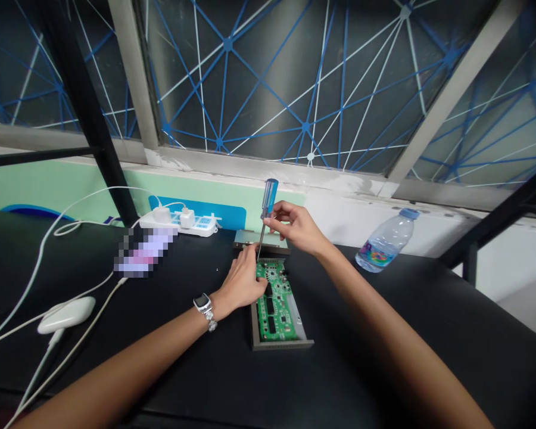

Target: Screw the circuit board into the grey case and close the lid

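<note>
A screwdriver (pixel 270 198) with a translucent blue handle stands nearly upright, its tip down at the far left corner of an open metal case (pixel 279 345). My right hand (pixel 297 227) is closed, thumb and fingers pinching the screwdriver where handle meets shaft. Inside the case lies a green circuit board (pixel 282 307) with black chips. My left hand (pixel 242 280) grips the case's left side, its thumb over the board and its fingertips beside the screwdriver's shaft. The tip itself is hidden by those fingers. Just behind the case rests a flat metal cover (pixel 268 241).
On the black table (pixel 161 363), a water bottle (pixel 386 241) leans to the right. A white power strip (pixel 205 225) with plugged-in chargers sits against the wall. Nearer are a blurred-out phone (pixel 145 253), a white oval device (pixel 67 314) and loose white cables (pixel 40 256).
</note>
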